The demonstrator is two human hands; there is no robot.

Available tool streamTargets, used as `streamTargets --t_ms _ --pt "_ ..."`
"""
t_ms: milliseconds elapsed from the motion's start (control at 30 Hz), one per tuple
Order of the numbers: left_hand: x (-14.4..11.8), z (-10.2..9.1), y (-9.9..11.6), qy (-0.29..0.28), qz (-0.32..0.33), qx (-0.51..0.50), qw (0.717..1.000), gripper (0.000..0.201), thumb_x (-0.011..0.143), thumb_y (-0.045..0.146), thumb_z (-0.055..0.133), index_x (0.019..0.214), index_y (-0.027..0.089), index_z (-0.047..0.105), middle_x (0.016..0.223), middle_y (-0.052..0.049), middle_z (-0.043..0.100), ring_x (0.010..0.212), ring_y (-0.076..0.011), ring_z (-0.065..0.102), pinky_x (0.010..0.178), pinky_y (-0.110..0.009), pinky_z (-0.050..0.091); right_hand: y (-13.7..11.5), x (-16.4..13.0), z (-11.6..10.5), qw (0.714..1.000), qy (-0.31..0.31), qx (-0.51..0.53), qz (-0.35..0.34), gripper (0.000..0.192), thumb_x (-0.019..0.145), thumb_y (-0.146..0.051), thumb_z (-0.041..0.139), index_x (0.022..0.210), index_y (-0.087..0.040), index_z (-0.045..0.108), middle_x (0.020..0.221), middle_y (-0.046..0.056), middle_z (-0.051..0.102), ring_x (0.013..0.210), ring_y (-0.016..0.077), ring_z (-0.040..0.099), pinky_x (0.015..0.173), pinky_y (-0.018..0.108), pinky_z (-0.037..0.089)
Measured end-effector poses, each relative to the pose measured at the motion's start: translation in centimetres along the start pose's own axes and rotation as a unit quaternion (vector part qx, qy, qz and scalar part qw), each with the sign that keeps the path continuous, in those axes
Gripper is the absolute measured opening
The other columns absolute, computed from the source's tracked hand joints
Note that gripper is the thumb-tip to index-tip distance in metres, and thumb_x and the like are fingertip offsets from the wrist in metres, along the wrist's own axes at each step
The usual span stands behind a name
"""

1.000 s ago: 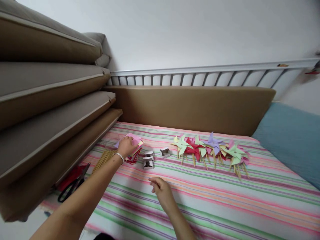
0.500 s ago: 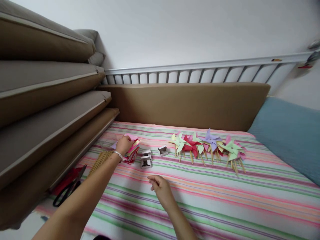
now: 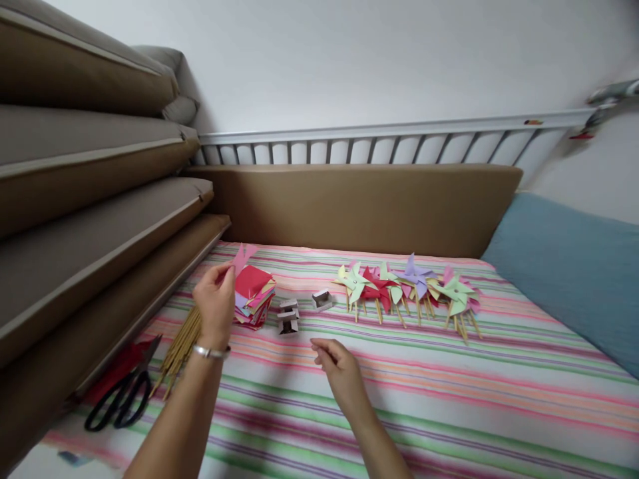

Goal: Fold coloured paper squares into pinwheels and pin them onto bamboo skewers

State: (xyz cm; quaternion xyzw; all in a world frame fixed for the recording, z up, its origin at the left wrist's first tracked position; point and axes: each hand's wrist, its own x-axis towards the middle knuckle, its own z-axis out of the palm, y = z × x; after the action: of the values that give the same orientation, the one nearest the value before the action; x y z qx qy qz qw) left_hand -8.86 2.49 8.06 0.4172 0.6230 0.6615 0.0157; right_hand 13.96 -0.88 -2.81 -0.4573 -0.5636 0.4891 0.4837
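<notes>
Striped sheet (image 3: 449,392) (pink, green), pink paper (image 3: 243,256)

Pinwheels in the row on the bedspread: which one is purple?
The purple pinwheel stands near the row's middle, rising highest toward the brown cushion. Its neighbours are red, green, yellow or pink.

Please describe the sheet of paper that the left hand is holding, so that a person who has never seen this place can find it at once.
Start at the striped sheet and go to its far left, near the stacked brown cushions. There lies a stack of coloured paper, red on top. The pink sheet is just above it, pinched in the left hand: the only sheet lifted off the stack.
</notes>
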Motion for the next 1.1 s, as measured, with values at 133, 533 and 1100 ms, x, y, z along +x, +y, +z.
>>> streamTargets --t_ms 133,533,1100 --pt "-5.5 -0.6 1.3 -0.104 -0.254 -0.325 0.905 0.021 0.061 0.029 0.072 0.075 0.016 0.063 0.067 0.002 0.064 0.062 -0.0107 0.058 0.063 -0.022 0.045 -2.4 0.5 -0.6 0.987 0.024 0.141 0.067 0.036 0.074 -0.042 0.063 0.103 -0.02 0.064 0.104 0.01 0.066 0.092 0.0238 0.061 0.074 0.034 0.048" --pt "-9.5 2.4 -1.4 -0.283 -0.459 -0.362 0.76 0.018 0.061 0.022 0.075 0.073 0.015 0.063 0.061 0.004 0.064 0.051 -0.0062 0.055 0.049 -0.016 0.043 -1.9 2.5 0.6 0.932 0.014 0.341 0.124 0.04 0.063 -0.023 0.074 0.101 -0.021 0.061 0.091 0.002 0.07 0.08 0.017 0.064 0.072 0.027 0.047" --pt "-13.4 3.5 -1.2 -0.248 -0.509 -0.546 0.617 0.016 0.081 0.014 0.055 0.091 0.014 0.067 0.094 -0.006 0.072 0.087 -0.0162 0.066 0.079 -0.028 0.052 -1.5 2.3 1.8 0.948 0.169 0.268 0.028 0.042 0.067 -0.018 0.066 0.107 -0.02 0.054 0.087 0.001 0.07 0.076 0.0158 0.063 0.067 0.026 0.048"
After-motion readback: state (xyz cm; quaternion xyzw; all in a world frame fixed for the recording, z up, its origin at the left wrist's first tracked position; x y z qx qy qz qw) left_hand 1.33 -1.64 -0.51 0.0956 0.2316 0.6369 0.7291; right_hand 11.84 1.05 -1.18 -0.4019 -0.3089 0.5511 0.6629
